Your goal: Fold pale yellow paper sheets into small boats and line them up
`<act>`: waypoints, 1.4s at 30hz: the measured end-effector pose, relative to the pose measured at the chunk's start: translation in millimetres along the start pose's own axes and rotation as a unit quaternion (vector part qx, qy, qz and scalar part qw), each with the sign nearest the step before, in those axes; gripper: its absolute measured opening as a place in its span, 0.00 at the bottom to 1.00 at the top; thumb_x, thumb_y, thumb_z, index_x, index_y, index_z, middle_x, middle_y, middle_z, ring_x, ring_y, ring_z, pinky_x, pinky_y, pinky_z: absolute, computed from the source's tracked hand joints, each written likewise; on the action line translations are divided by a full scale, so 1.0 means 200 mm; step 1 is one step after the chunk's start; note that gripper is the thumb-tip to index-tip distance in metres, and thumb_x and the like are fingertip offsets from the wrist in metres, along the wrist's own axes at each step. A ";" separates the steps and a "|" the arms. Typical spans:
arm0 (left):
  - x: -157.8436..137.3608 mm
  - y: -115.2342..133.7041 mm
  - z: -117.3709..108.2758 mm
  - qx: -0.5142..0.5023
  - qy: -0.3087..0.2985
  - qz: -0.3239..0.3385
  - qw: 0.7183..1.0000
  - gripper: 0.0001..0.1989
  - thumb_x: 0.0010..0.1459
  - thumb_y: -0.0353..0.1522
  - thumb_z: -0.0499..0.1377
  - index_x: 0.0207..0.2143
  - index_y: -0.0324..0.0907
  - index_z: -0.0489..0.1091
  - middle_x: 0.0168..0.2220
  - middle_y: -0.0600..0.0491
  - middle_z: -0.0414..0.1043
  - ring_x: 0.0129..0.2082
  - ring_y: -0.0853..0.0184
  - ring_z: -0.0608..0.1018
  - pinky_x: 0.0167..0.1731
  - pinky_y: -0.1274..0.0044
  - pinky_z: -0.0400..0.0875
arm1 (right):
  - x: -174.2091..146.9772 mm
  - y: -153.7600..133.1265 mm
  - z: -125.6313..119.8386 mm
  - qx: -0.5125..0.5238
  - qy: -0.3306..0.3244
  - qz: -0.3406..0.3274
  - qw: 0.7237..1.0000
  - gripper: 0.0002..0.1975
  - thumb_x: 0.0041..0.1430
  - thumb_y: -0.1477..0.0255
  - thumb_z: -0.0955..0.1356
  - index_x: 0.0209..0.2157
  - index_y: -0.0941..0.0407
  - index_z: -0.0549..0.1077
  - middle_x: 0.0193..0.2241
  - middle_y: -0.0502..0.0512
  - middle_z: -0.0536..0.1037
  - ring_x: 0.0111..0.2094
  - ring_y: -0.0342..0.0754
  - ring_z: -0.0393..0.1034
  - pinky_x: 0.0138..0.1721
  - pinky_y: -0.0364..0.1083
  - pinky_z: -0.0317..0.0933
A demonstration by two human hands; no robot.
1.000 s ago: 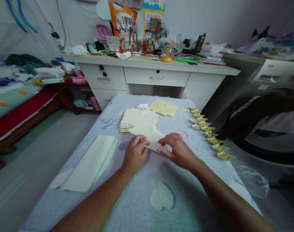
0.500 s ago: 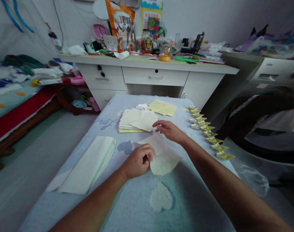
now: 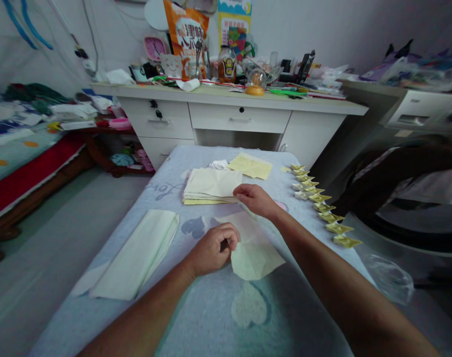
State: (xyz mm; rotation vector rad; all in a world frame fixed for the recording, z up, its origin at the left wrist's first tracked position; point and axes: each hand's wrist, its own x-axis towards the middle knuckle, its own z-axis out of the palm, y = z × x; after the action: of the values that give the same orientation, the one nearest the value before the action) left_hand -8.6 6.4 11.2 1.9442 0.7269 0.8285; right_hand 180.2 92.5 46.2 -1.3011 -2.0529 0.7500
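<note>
My left hand [image 3: 216,245] is closed, thumb and fingers pinching the left edge of a pale, creased sheet of paper [image 3: 253,253]. That sheet lies loosely over the blue cloth, its lower edge slightly curved. Farther off, my right hand [image 3: 256,199] has its fingers drawn together at the right front corner of a stack of paper [image 3: 213,183]; the fingertips are partly hidden. White sheets top the stack, and a yellow one shows at its bottom. Behind it lie yellow sheets [image 3: 251,165] and a crumpled white piece [image 3: 219,164].
A folded bundle of pale paper [image 3: 138,255] lies left on the cloth-covered table [image 3: 207,317]. Several folded paper boats [image 3: 329,217] line its right edge. Beyond stands a white desk [image 3: 240,119] crowded with items; a washing machine [image 3: 412,116] is at right.
The stack's top sheet, skewed before, now sits squarer on the pile. My right hand's fingers have closed in at its corner. The sheet in my left hand has shifted slightly right and toward me.
</note>
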 end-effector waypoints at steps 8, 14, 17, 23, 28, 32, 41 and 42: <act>0.00 0.05 -0.01 -0.033 0.017 -0.003 0.999 0.09 0.42 0.19 0.50 0.22 0.41 0.62 0.32 0.51 0.69 0.35 0.68 0.72 0.38 0.76 0.66 | 0.09 0.10 0.01 0.029 0.007 -0.002 1.000 0.10 0.56 0.77 0.62 0.34 0.60 0.76 0.31 0.52 0.78 0.32 0.43 0.69 0.38 0.43 0.61; 0.00 0.06 -0.03 -0.026 0.040 -0.003 0.999 0.08 0.46 0.21 0.52 0.23 0.41 0.62 0.32 0.50 0.70 0.37 0.66 0.73 0.40 0.75 0.67 | 0.05 0.13 -0.02 0.005 0.051 -0.015 0.999 0.13 0.52 0.79 0.62 0.38 0.57 0.75 0.38 0.54 0.78 0.36 0.45 0.69 0.41 0.45 0.62; 0.00 0.06 -0.03 -0.023 0.046 0.008 0.999 0.08 0.47 0.21 0.52 0.24 0.41 0.63 0.34 0.50 0.70 0.37 0.66 0.73 0.41 0.74 0.67 | -0.07 0.13 -0.10 -0.017 0.076 -0.051 0.996 0.18 0.49 0.82 0.61 0.40 0.56 0.74 0.46 0.57 0.75 0.42 0.47 0.68 0.43 0.47 0.63; -0.01 0.08 -0.03 -0.027 0.082 0.019 0.996 0.07 0.50 0.22 0.52 0.26 0.41 0.63 0.38 0.50 0.69 0.41 0.65 0.72 0.45 0.73 0.66 | -0.43 0.09 -0.25 -0.070 0.000 -0.053 0.996 0.33 0.44 0.87 0.57 0.52 0.51 0.68 0.55 0.56 0.67 0.58 0.49 0.58 0.59 0.56 0.52; -0.01 0.07 -0.03 -0.036 0.074 0.004 0.997 0.05 0.51 0.23 0.55 0.26 0.41 0.63 0.39 0.49 0.69 0.42 0.65 0.72 0.46 0.73 0.66 | -0.63 0.06 -0.18 -0.068 -0.053 -0.069 0.994 0.36 0.53 0.77 0.66 0.62 0.44 0.57 0.63 0.56 0.58 0.63 0.53 0.51 0.60 0.59 0.51; 0.00 0.05 -0.02 -0.024 0.067 0.002 0.997 0.05 0.53 0.25 0.57 0.26 0.41 0.63 0.39 0.49 0.69 0.41 0.66 0.72 0.46 0.74 0.66 | -0.65 0.11 -0.09 -0.049 0.022 -0.093 0.994 0.15 0.58 0.68 0.68 0.48 0.44 0.74 0.54 0.57 0.70 0.56 0.55 0.61 0.55 0.58 0.56; -0.01 0.06 -0.02 0.154 0.080 0.039 0.984 0.07 0.48 0.27 0.64 0.29 0.42 0.67 0.43 0.50 0.69 0.45 0.63 0.71 0.46 0.73 0.65 | -0.67 0.12 -0.05 -0.168 0.140 -0.161 0.963 0.11 0.63 0.67 0.65 0.46 0.46 0.75 0.48 0.54 0.77 0.54 0.55 0.61 0.53 0.59 0.55; -0.01 0.06 -0.02 0.177 0.081 0.045 0.980 0.07 0.47 0.27 0.64 0.28 0.42 0.67 0.43 0.50 0.69 0.46 0.62 0.70 0.46 0.71 0.64 | -0.67 0.11 -0.04 -0.182 0.137 -0.165 0.960 0.11 0.63 0.68 0.64 0.46 0.47 0.75 0.48 0.54 0.77 0.54 0.55 0.61 0.52 0.59 0.55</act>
State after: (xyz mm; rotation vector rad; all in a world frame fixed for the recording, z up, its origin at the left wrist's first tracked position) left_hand -11.5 1.0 23.4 2.2568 0.9397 0.9722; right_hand 246.4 -22.4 11.9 -1.1266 -2.1579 0.0385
